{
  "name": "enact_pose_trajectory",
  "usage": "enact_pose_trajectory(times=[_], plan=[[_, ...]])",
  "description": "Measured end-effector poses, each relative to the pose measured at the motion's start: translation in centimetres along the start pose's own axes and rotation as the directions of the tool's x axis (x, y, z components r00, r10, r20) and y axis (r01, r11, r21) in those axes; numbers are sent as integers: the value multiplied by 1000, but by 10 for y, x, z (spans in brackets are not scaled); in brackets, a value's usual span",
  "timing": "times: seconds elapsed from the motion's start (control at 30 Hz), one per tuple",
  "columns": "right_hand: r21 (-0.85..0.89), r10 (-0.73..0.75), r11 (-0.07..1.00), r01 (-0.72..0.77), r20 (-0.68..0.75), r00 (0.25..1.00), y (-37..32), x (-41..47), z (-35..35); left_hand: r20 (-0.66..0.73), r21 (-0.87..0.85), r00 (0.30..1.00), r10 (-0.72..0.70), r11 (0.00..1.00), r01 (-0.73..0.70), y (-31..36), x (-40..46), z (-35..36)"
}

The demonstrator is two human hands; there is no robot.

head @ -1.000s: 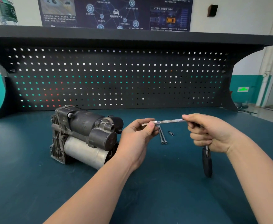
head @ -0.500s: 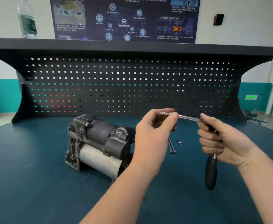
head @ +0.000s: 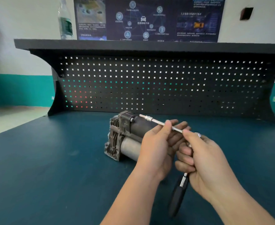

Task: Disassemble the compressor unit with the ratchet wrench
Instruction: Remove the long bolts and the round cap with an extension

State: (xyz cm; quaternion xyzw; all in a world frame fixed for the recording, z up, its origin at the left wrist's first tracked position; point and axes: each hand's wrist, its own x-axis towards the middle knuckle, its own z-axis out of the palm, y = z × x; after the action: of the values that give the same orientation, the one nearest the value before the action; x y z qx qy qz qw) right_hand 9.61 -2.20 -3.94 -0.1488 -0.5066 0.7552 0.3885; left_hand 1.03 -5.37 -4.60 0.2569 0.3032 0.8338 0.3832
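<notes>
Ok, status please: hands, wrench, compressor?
Left hand steadies extension. Right hand holds wrench. Tip near compressor, not seated. Nothing blocking.

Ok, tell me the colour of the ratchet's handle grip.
Black, on the grip hanging below the right hand; head view, the only one.

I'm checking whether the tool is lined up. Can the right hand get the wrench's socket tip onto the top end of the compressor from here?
Probably yes. The right hand grips the ratchet wrench, the left hand steadies its extension, and the tip is already near the compressor top with nothing between.
</notes>
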Motion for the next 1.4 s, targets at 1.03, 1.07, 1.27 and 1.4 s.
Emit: enact_pose_trajectory(times=[1.03,1.07,1.27,1.4], plan=[[449,541,724,-524,102,834,-38,6,17,-123,32,991,-45,998,49,16,1,-18],[434,519,747,-504,93,849,-37,6,18,-125,20,991,-52,998,55,17,1,-18],[392,382,843,-368,45,923,-28,0,15,-118,52,988,-98,993,105,13,0,-13],[378,381,853,-361,22,924,-24,0,14,-111,108,988,-103,987,115,12,0,-15]])
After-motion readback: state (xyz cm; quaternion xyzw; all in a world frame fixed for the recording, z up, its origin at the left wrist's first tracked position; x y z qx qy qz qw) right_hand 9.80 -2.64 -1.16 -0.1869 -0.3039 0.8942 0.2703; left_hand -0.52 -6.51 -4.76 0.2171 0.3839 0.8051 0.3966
